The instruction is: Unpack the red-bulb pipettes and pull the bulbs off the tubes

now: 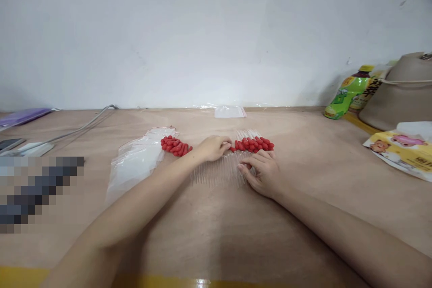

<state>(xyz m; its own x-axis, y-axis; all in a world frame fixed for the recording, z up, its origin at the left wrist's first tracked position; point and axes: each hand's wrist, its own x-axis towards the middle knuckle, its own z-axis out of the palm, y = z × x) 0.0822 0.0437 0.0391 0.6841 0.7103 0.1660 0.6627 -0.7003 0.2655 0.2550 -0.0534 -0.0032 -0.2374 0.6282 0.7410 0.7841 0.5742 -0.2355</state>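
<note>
My left hand (213,147) is closed in a pinch at a small red rubber bulb (232,149), at the left end of a pile of red-bulbed droppers (254,144). Thin clear tubes stick out behind that pile. Just in front of it, my right hand (262,172) is curled, thumb and fingers close together; what lies between them is mostly hidden. Under and between both hands lies a row of thin clear tubes (216,173) side by side. Beyond my left forearm is another heap of red rubber bulbs (175,145), partly resting on clear zip bags (140,162).
A small stack of clear bags (230,112) lies by the wall. At right stand a green bottle (347,92), a beige bucket-like container (401,94) and a yellow printed packet (401,148). At left are a grey cable (81,129) and a purple item (25,117).
</note>
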